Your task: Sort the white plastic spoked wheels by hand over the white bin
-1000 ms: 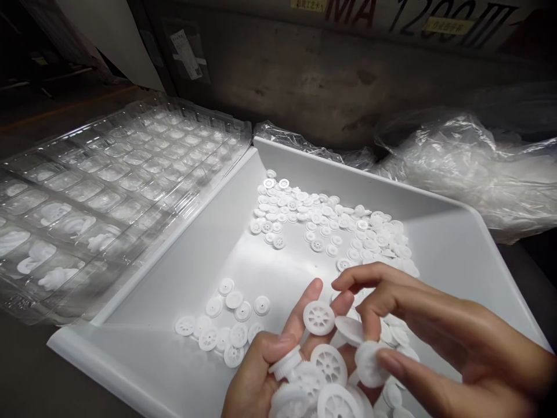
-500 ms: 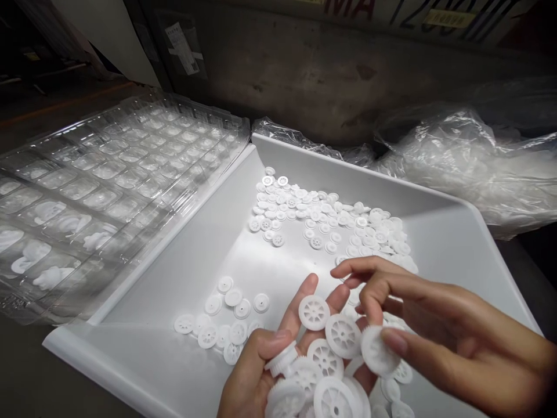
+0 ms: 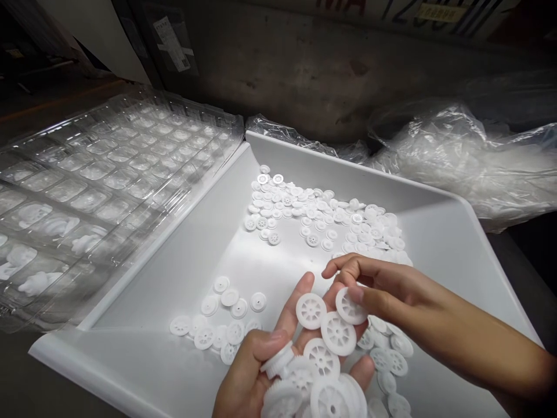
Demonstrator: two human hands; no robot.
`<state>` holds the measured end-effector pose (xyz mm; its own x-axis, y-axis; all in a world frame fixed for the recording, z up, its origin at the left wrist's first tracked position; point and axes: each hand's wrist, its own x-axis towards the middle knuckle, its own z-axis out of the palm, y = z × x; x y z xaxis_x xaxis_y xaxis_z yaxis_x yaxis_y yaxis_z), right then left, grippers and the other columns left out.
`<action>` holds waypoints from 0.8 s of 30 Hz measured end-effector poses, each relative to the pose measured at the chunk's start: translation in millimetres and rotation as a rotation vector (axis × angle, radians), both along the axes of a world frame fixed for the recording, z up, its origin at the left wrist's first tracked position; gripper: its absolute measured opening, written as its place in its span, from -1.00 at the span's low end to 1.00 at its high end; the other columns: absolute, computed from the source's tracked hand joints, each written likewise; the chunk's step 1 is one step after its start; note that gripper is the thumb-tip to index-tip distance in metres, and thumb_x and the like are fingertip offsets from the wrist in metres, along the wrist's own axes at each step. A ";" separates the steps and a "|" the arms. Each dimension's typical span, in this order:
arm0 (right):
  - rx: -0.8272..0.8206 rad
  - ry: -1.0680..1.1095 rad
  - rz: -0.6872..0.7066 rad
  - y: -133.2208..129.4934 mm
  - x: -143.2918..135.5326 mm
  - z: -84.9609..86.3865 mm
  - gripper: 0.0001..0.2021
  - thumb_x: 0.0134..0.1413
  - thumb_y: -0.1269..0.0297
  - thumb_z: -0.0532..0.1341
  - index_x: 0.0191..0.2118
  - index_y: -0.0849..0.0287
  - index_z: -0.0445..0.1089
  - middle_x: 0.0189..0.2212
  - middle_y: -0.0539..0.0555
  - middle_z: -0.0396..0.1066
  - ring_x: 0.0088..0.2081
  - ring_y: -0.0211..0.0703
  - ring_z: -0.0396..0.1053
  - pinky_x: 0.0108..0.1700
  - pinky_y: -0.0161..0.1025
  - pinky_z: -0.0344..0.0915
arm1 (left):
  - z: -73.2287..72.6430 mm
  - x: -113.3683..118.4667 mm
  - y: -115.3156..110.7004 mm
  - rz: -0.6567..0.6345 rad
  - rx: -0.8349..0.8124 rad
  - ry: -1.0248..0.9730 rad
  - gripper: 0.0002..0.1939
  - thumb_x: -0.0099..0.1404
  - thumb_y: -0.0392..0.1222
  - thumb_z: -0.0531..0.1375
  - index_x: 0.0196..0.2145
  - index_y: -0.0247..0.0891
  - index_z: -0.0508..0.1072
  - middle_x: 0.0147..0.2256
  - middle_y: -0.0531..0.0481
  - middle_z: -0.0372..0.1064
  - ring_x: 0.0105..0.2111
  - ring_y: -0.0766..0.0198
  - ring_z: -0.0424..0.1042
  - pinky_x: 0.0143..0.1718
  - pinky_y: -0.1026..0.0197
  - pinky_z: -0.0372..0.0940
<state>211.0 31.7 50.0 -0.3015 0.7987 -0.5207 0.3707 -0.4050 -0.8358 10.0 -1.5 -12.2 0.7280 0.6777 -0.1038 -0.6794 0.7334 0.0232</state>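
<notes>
Left hand (image 3: 255,366) cups gears (image 3: 322,358), thumb against them; right hand (image 3: 389,290) pinches one gear (image 3: 351,306), fingers closed, at one o'clock. Bin (image 3: 204,238) below, tray (image 3: 98,170) at ten o'clock.

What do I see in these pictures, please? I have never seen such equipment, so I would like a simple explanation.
There is no robot here, only a person working bare-handed. One camera, worn on the head, looks forward and down. The left hand, palm up, holds several white spoked wheels. The right hand holds another wheel by its edge, beside them. Below is a light grey bin with many loose white parts inside. To its left, a clear tray has white pieces in some nearer pockets; behind, at the right, lies crumpled clear plastic.
</notes>
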 end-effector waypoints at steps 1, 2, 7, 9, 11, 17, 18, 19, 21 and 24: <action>-0.001 0.011 -0.004 0.4 -0.5 -0.8 -0.72 0.35 -0.06 0.12 -0.24 0.04 0.32 -0.25 -0.08 0.38 -0.22 -0.23 0.30 -0.15 -0.29 0.28 | -0.8 -0.7 0.8 -0.008 0.012 0.012 -0.42 0.40 -0.25 -0.23 0.29 -0.02 0.22 0.30 0.08 0.21 0.31 0.08 0.16 0.28 -0.05 0.02; -0.010 0.025 -0.011 0.6 -0.9 -1.5 -0.72 0.34 -0.05 0.13 -0.24 0.05 0.32 -0.24 -0.08 0.38 -0.20 -0.22 0.31 -0.14 -0.28 0.28 | -1.7 -1.3 1.5 -0.016 0.022 0.031 -0.42 0.40 -0.25 -0.21 0.29 0.00 0.22 0.31 0.08 0.20 0.32 0.08 0.15 0.28 -0.06 0.00; -0.028 0.058 -0.018 1.5 -0.7 -2.5 -0.70 0.32 -0.08 0.15 -0.22 0.05 0.35 -0.23 -0.06 0.40 -0.15 -0.20 0.32 -0.10 -0.27 0.26 | -7.6 -3.4 1.6 -0.022 0.027 0.124 -0.43 0.40 -0.22 -0.17 0.31 0.04 0.16 0.34 0.08 0.14 0.34 0.00 0.11 0.29 -0.17 -0.01; -0.030 0.055 -0.014 2.8 -0.9 -1.9 -0.68 0.32 -0.11 0.14 -0.21 0.04 0.38 -0.22 -0.07 0.41 -0.15 -0.22 0.33 -0.09 -0.29 0.26 | -9.1 -3.5 0.5 -0.013 0.022 0.142 -0.42 0.38 -0.18 -0.13 0.33 0.06 0.12 0.35 0.06 0.10 0.35 -0.05 0.08 0.28 -0.19 0.00; -0.040 0.039 -0.020 4.3 -1.7 -1.4 -0.67 0.33 -0.11 0.12 -0.20 0.02 0.42 -0.21 -0.07 0.42 -0.13 -0.21 0.34 -0.07 -0.30 0.27 | -9.2 -3.7 -0.5 -0.010 0.014 0.156 -0.42 0.37 -0.17 -0.11 0.33 0.07 0.12 0.36 0.03 0.10 0.35 -0.08 0.07 0.29 -0.22 -0.02; -0.060 0.004 -0.088 2.3 -1.5 -4.0 -0.60 0.33 -0.17 0.07 -0.21 -0.01 0.48 -0.19 -0.04 0.45 -0.08 -0.12 0.37 -0.03 -0.24 0.31 | -6.1 -4.9 0.2 -0.019 0.020 0.181 -0.42 0.38 -0.17 -0.12 0.32 0.05 0.13 0.35 0.04 0.10 0.34 -0.07 0.09 0.29 -0.20 0.02; -0.059 0.010 -0.082 1.4 -0.6 -5.1 -0.60 0.35 -0.16 0.04 -0.21 -0.02 0.48 -0.19 -0.05 0.44 -0.09 -0.13 0.38 -0.03 -0.24 0.31 | -5.9 -4.8 0.3 -0.014 0.027 0.182 -0.42 0.37 -0.16 -0.12 0.32 0.04 0.14 0.35 0.03 0.10 0.34 -0.07 0.09 0.28 -0.19 0.04; -0.050 0.025 -0.072 0.7 0.6 -6.3 -0.60 0.37 -0.13 0.02 -0.21 -0.02 0.47 -0.19 -0.06 0.43 -0.10 -0.15 0.37 -0.03 -0.25 0.31 | -5.9 -4.6 0.4 -0.008 0.033 0.182 -0.42 0.36 -0.15 -0.11 0.32 0.03 0.15 0.35 0.02 0.10 0.34 -0.06 0.09 0.27 -0.19 0.06; -0.028 0.061 -0.071 -0.2 3.3 -8.6 -0.60 0.41 -0.09 -0.04 -0.20 -0.04 0.46 -0.18 -0.07 0.42 -0.09 -0.16 0.36 -0.05 -0.26 0.32 | -6.5 -4.0 0.0 0.001 0.038 0.182 -0.41 0.35 -0.14 -0.11 0.32 0.01 0.16 0.36 0.00 0.09 0.35 -0.05 0.08 0.26 -0.18 0.08; -0.023 0.078 -0.074 0.2 7.5 -9.9 -0.59 0.43 -0.06 -0.09 -0.20 -0.05 0.45 -0.15 -0.08 0.44 -0.07 -0.15 0.35 -0.06 -0.24 0.33 | -8.3 -3.3 -0.9 0.003 0.026 0.191 -0.40 0.35 -0.13 -0.10 0.33 0.03 0.14 0.37 0.02 0.06 0.35 -0.02 0.07 0.25 -0.18 0.10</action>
